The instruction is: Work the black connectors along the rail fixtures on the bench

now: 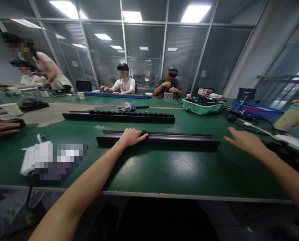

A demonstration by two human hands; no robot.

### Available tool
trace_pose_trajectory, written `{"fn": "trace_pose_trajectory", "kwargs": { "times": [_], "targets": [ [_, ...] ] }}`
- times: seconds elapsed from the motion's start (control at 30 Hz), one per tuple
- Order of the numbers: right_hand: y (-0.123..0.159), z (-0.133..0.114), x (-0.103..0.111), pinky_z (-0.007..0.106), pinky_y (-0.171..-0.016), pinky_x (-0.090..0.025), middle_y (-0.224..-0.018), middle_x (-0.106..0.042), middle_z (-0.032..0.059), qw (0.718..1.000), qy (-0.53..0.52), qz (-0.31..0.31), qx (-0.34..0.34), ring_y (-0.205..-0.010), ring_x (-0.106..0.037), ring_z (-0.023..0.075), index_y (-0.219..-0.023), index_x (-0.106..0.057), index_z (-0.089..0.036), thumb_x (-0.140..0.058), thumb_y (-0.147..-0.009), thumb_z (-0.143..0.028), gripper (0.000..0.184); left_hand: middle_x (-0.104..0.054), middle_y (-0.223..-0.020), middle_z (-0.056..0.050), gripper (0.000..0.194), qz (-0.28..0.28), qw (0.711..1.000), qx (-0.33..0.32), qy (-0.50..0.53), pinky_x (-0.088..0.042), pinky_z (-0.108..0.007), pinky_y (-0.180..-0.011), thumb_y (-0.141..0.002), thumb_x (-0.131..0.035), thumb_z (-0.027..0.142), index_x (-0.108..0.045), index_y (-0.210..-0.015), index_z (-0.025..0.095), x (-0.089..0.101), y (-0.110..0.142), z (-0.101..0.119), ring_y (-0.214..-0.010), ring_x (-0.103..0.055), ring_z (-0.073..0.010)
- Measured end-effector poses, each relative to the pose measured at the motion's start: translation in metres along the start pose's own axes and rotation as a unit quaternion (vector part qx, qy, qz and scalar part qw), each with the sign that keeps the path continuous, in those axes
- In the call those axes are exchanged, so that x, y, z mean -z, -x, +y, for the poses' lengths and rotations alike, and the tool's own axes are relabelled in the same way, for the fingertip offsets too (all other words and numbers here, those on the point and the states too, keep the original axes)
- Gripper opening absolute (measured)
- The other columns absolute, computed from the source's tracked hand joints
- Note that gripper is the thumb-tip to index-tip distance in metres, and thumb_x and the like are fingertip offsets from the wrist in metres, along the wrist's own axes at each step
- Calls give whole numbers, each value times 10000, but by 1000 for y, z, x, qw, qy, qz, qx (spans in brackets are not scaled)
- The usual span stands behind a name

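Note:
A long black rail (pixel 179 142) with a pale inner channel lies crosswise on the green table in front of me. My left hand (pixel 131 137) is closed over its left half, the fingers curled out of sight. The left thumb points right and touches a small dark part (pixel 144 133) in the channel. Beyond the rail's right end, my right hand (pixel 244 140) reaches over the table with fingers extended and apart, holding nothing. Farther back lies a second black rail (pixel 119 117), with several black knob-like parts lined up along its channel.
A green basket (pixel 202 108) of cables and a blue tray (pixel 258 110) stand at the back right. Near the left front lie a white device (pixel 36 157) and a blurred-out item. Another person's hand (pixel 4 129) rests at the left. Several people sit or stand beyond the table.

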State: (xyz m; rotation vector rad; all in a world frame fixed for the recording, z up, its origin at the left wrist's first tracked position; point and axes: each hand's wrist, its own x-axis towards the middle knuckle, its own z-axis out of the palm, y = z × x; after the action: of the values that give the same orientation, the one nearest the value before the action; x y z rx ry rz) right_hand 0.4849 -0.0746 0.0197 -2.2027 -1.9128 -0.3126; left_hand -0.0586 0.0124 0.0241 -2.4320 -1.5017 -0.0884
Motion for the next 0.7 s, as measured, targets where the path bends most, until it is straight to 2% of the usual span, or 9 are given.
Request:
{"fn": "trace_pose_trajectory", "kwargs": {
  "times": [0.1,0.17,0.23,0.3,0.37,0.43,0.53,0.63,0.7],
  "targets": [
    [0,-98,4,446,-824,-503,-1046,-743,151,985,-54,-61,150,-934,-700,334,-1237,-630,-268,-530,-975,-547,395,-778,-902,-164,832,-6,1000,-15,5,-442,-335,-728,-1007,-143,758,-752,-898,201,0,1,-1,-883,-746,-314],
    [0,-161,0,456,-873,-501,-1059,-731,133,959,-113,-64,250,-965,-678,328,-1253,-645,-283,-505,-993,-561,406,-780,-914,-145,776,-8,999,-35,21,-438,-331,-722,-1010,-173,754,-729,-994,212,0,3,-3,-864,-742,-305],
    [-2,-218,-7,495,-962,-476,-1149,-707,148,932,-145,-53,327,-1074,-642,354,-1262,-635,-262,-494,-1004,-571,426,-785,-938,-117,693,-3,997,-60,40,-434,-325,-713,-1020,-211,729,-677,-1145,232,0,5,-5,-849,-736,-294],
    [-7,-265,-17,516,-1004,-452,-1232,-667,189,924,-163,-35,343,-1169,-596,384,-1323,-586,-217,-473,-1018,-578,486,-787,-953,-94,643,4,995,-81,53,-431,-320,-708,-1026,-228,712,-617,-1255,254,0,7,-8,-850,-734,-290],
    [-16,-302,-25,524,-1022,-434,-1258,-646,195,925,-182,-17,334,-1201,-571,392,-1382,-532,-217,-466,-1018,-623,550,-787,-951,-82,633,9,994,-93,56,-432,-316,-705,-1023,-233,717,-596,-1289,272,-1,9,-11,-863,-735,-293],
    [-24,-326,-29,500,-1015,-430,-1229,-659,162,921,-200,-10,334,-1183,-579,366,-1366,-517,-256,-458,-1009,-676,554,-786,-944,-76,630,11,994,-96,53,-435,-312,-707,-1016,-248,725,-591,-1308,285,-2,10,-13,-875,-737,-294],
    [-34,-344,-29,448,-964,-439,-1178,-688,124,916,-199,-29,348,-1130,-613,323,-1264,-544,-278,-443,-1041,-618,419,-786,-933,-78,633,6,994,-99,47,-439,-310,-712,-1008,-274,729,-576,-1342,283,-3,10,-15,-886,-741,-297],
    [-39,-342,-25,412,-884,-455,-1108,-702,121,918,-181,-39,351,-1045,-641,304,-1188,-560,-263,-479,-1048,-512,296,-786,-937,-89,668,4,994,-101,44,-439,-315,-711,-988,-288,766,-577,-1323,266,-3,9,-14,-881,-741,-306],
    [-39,-331,-22,393,-832,-459,-1037,-702,114,921,-170,-32,349,-976,-644,294,-1155,-563,-256,-515,-1030,-479,260,-784,-937,-92,693,5,994,-95,46,-435,-316,-703,-971,-289,798,-597,-1281,260,-3,8,-12,-869,-739,-307]
  ]
}}
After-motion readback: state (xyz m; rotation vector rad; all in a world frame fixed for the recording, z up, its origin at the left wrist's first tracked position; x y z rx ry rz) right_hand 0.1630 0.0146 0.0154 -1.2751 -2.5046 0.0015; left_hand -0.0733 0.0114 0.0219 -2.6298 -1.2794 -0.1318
